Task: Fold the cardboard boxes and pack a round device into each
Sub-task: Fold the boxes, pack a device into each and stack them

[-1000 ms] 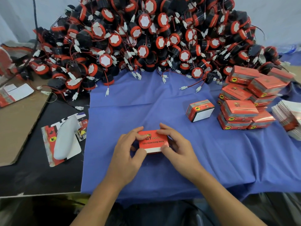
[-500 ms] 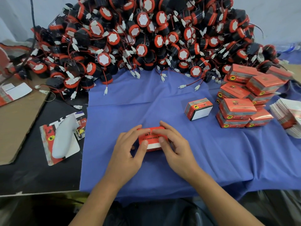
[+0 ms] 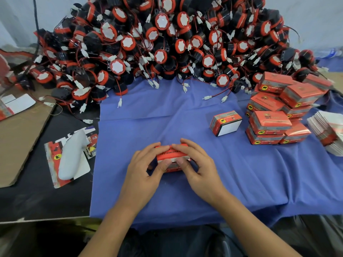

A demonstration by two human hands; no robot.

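Two bare forearms [image 3: 118,225], uncovered from wrist to frame edge. Bare too at the left grip [image 3: 143,175] and right grip [image 3: 200,171], thumbnails cut short and plain.

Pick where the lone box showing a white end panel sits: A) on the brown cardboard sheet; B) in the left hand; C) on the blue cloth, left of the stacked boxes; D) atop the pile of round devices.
C: the lone box stands by itself on the blue cloth, just left of the stacked boxes; the left hand and right hand grip a different box.
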